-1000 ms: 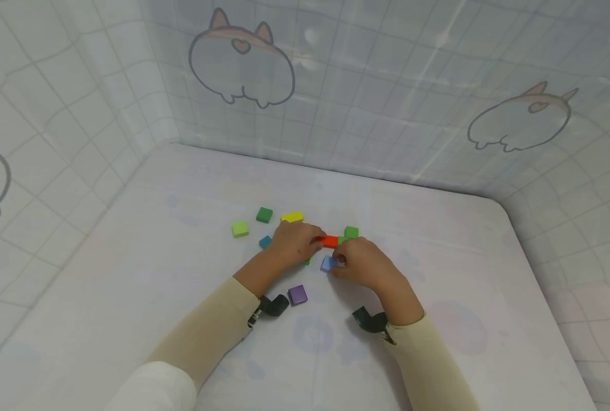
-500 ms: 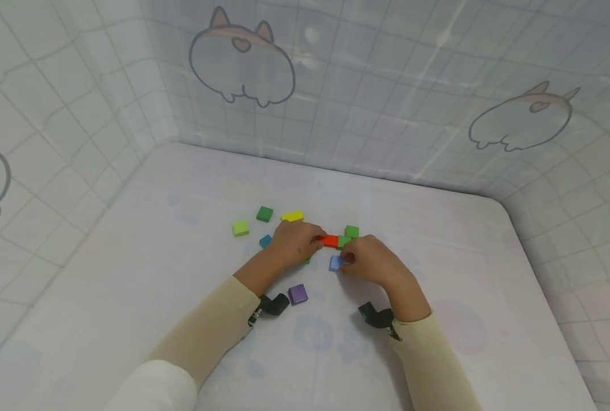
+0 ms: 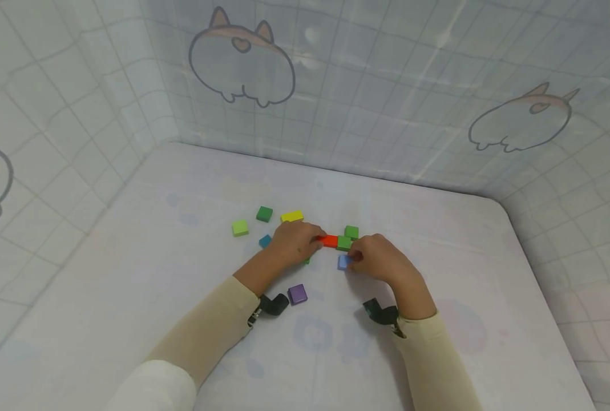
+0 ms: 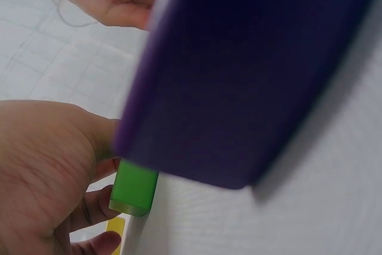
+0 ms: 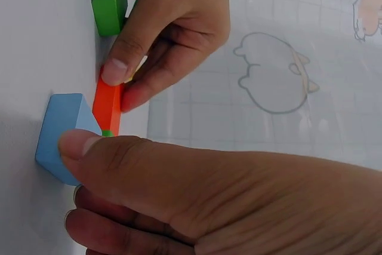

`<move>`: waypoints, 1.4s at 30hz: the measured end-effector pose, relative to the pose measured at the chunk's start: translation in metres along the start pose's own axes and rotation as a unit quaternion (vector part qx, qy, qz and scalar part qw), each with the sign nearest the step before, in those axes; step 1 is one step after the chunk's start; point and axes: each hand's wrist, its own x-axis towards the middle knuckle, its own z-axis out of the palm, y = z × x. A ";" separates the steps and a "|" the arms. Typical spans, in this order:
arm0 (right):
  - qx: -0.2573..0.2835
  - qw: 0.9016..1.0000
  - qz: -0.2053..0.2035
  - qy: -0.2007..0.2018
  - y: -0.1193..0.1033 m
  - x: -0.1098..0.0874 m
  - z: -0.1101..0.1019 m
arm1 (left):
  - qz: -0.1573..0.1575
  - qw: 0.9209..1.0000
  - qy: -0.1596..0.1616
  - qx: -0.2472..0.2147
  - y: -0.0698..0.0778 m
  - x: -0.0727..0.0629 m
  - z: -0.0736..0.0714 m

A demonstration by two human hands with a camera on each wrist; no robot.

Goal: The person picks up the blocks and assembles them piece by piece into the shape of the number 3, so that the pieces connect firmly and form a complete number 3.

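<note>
My left hand [image 3: 294, 242] pinches the left end of a long red block [image 3: 330, 241], thumb on the near side, as the right wrist view also shows. Against the red block's right end sits a green block [image 3: 344, 244], and another green block [image 3: 351, 232] stands just behind it. On the near side of this row, my right hand [image 3: 382, 260] pinches a light blue block [image 3: 343, 262] between thumb and fingers, low at the table surface. Partly hidden under my left hand is one more green block [image 5: 110, 5], clearer in the right wrist view.
Loose blocks lie around the left hand: yellow [image 3: 291, 217], dark green [image 3: 265, 214], lime [image 3: 240, 228] and teal [image 3: 266, 241]. A purple block [image 3: 298, 294] lies nearer me and fills much of the left wrist view. Patterned curtain walls [image 3: 366, 114] rise behind the white table [image 3: 412, 354].
My right hand has slid the light blue block a short way to the right, uncovering more of the green block at the red one's end. The left hand has stayed in place.
</note>
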 end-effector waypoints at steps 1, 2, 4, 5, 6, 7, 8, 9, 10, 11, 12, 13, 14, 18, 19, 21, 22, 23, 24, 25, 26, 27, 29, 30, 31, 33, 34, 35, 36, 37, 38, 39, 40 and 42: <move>-0.001 1.000 0.002 -0.001 0.001 0.000 0.000 | -0.001 1.000 0.000 0.000 0.000 0.000 0.000; -0.003 1.000 0.003 -0.001 0.002 0.000 0.000 | -0.001 1.000 0.000 0.000 0.000 0.000 0.000; -0.005 1.000 0.007 -0.001 0.004 0.000 0.000 | -0.001 1.000 0.001 0.002 0.000 0.000 0.001; -0.005 1.000 0.008 0.000 0.005 0.000 0.000 | -0.001 1.000 0.002 0.002 0.000 0.000 0.001; -0.004 1.000 0.010 0.000 0.006 0.000 0.000 | -0.001 1.000 0.002 0.002 -0.001 0.000 0.002; -0.002 1.000 0.011 0.000 0.006 0.000 -0.001 | 0.000 1.000 0.003 0.003 -0.001 0.000 0.002; -0.002 1.000 0.012 0.000 0.006 -0.001 -0.001 | 0.000 1.000 0.004 0.003 -0.001 0.000 0.002; 0.000 1.000 0.013 0.000 0.007 -0.001 -0.002 | 0.000 1.000 0.005 0.003 -0.001 -0.001 0.002; 0.002 1.000 0.012 0.000 0.007 -0.001 -0.002 | 0.001 1.000 0.006 0.002 -0.001 -0.001 0.003; 0.003 1.000 0.012 0.001 0.007 -0.001 -0.003 | 0.001 1.000 0.006 0.001 -0.001 -0.001 0.003; 0.004 1.000 0.013 0.001 0.007 -0.001 -0.003 | 0.001 1.000 0.007 0.001 -0.001 -0.001 0.003; 0.005 1.000 0.013 0.002 0.007 -0.001 -0.003 | 0.000 1.000 0.007 0.000 -0.001 -0.001 0.003; 0.004 1.000 0.013 0.002 0.007 -0.001 -0.004 | 0.000 1.000 0.008 0.000 -0.001 -0.001 0.003; 0.004 1.000 0.015 0.006 0.008 -0.001 -0.004 | -0.001 1.000 0.009 -0.001 -0.002 -0.001 0.004; 0.005 1.000 0.015 0.007 0.009 -0.001 -0.003 | -0.002 1.000 0.008 -0.002 -0.002 -0.001 0.004; 0.004 1.000 0.013 0.010 0.009 0.000 -0.003 | -0.003 1.000 0.007 -0.002 -0.001 -0.001 0.004; 0.004 1.000 0.012 0.011 0.009 0.000 -0.003 | -0.003 1.000 0.007 -0.002 -0.001 -0.001 0.003; 0.004 1.000 0.011 0.012 0.010 0.000 -0.003 | -0.003 1.000 0.006 -0.002 -0.001 -0.002 0.003; 0.003 1.000 0.010 0.013 0.010 0.000 -0.002 | -0.003 1.000 0.006 -0.002 -0.001 -0.002 0.003; 0.002 1.000 0.009 0.015 0.010 0.000 -0.002 | -0.003 1.000 0.005 -0.002 -0.001 -0.002 0.003; 0.001 1.000 0.008 0.016 0.010 0.000 -0.002 | -0.002 1.000 0.005 -0.002 -0.001 -0.002 0.003; 0.000 1.000 0.007 0.018 0.010 0.000 -0.002 | -0.002 1.000 0.006 -0.002 -0.001 -0.002 0.003; 0.000 1.000 0.008 0.021 0.010 0.000 -0.002 | -0.001 1.000 0.006 -0.002 -0.001 -0.002 0.003; 0.000 1.000 0.008 0.022 0.010 0.000 -0.002 | -0.001 1.000 0.007 -0.003 -0.001 -0.002 0.003; 0.000 1.000 0.008 0.023 0.010 0.001 -0.002 | 0.000 1.000 0.007 -0.003 -0.001 -0.002 0.003; 0.000 1.000 0.009 0.024 0.011 0.001 -0.002 | 0.001 1.000 0.009 -0.004 -0.001 -0.001 0.003; 0.000 1.000 0.009 0.024 0.011 0.001 -0.002 | 0.002 1.000 0.010 -0.003 -0.001 -0.001 0.003; -0.001 1.000 0.009 0.025 0.011 0.001 -0.002 | 0.003 1.000 0.010 -0.003 -0.001 -0.001 0.003; -0.002 1.000 0.009 0.025 0.011 0.001 -0.002 | 0.003 1.000 0.010 -0.004 -0.001 -0.001 0.003; -0.002 1.000 0.009 0.025 0.011 0.002 -0.002 | 0.003 1.000 0.010 -0.004 -0.001 -0.001 0.003; -0.002 1.000 0.009 0.026 0.010 0.002 -0.002 | 0.002 1.000 0.009 -0.005 -0.001 -0.001 0.003; -0.002 1.000 0.010 0.026 0.010 0.002 -0.003 | 0.001 1.000 0.009 -0.006 -0.001 -0.001 0.002; -0.001 1.000 0.011 0.026 0.010 0.001 -0.002 | 0.001 1.000 0.008 -0.007 -0.001 0.000 0.002; -0.001 1.000 0.013 0.027 0.010 0.002 -0.002 | -0.001 1.000 0.007 -0.008 -0.001 0.000 0.002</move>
